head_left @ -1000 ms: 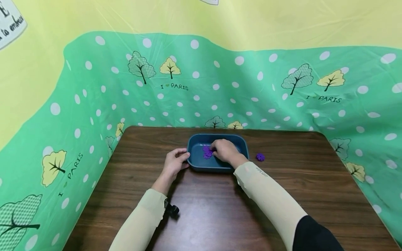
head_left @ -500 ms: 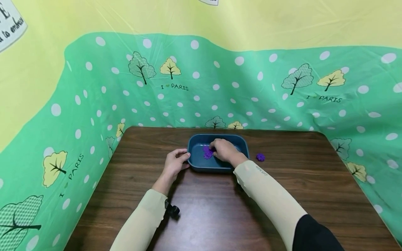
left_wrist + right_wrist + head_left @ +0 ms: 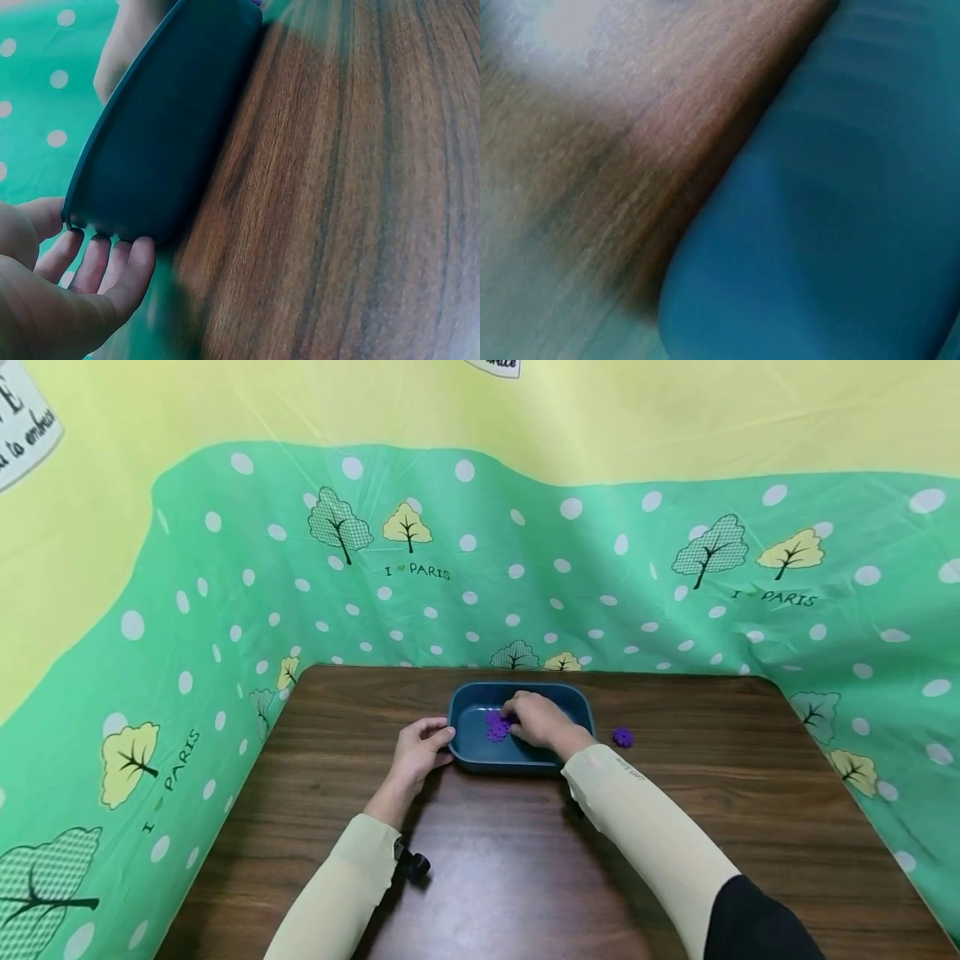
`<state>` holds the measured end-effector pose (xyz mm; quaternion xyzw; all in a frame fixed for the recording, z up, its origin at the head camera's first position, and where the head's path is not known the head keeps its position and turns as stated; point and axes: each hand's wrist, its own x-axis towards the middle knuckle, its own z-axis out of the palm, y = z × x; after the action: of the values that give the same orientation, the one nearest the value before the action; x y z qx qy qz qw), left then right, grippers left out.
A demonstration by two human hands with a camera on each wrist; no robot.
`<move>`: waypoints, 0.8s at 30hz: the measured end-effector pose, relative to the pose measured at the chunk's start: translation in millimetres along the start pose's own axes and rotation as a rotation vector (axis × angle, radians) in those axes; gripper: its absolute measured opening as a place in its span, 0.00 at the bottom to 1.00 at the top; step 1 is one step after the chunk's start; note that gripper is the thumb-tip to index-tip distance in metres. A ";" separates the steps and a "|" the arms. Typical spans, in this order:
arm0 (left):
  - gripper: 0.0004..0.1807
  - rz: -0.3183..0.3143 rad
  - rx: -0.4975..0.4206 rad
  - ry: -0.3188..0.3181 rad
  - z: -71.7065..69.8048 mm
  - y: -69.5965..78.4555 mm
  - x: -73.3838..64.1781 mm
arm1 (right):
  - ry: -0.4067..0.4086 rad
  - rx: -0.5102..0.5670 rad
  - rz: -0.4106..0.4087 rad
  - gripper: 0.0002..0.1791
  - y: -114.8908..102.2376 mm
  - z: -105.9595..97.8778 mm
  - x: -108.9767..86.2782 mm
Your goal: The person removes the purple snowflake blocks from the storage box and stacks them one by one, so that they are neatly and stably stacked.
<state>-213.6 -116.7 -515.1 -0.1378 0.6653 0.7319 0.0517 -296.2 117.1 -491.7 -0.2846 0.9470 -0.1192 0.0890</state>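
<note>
A dark blue rectangular tray (image 3: 521, 767) stands near the back of the wooden table. My left hand (image 3: 417, 747) holds its left end; in the left wrist view the thumb is at the rim and the curled fingers (image 3: 137, 270) press on the outer wall. Several purple flower-shaped pieces (image 3: 496, 727) lie together inside the tray. My right hand (image 3: 542, 721) reaches in over the tray's near right side, fingers bent down right at these pieces. I cannot tell whether it pinches one. The right wrist view shows only the tray's wall (image 3: 802, 225) and the table.
One more purple flower-shaped piece (image 3: 622, 737) lies on the wooden table (image 3: 720, 793), just right of the tray. A green and yellow printed cloth (image 3: 540, 543) hangs behind and along the sides of the table. A black camera mount (image 3: 414, 865) sticks out from the left wrist.
The view has tilted very slightly, so everything sits a little lower. Both hands stay at the tray in nearly the same pose, and the purple pieces show no clear shift.
</note>
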 end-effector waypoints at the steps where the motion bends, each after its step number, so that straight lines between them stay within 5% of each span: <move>1: 0.19 0.000 0.003 0.001 0.1 -0.1 0.1 | 0.005 0.011 -0.002 0.18 0.4 -0.8 -1.1; 24: 0.18 -0.003 0.003 0.009 1.3 4.7 -2.7 | 0.197 0.185 -0.086 0.10 19.6 -25.1 -30.4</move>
<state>-212.4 -115.6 -509.8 -0.1422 0.6665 0.7301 0.0502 -287.2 154.4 -470.1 -0.3025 0.9230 -0.2373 0.0164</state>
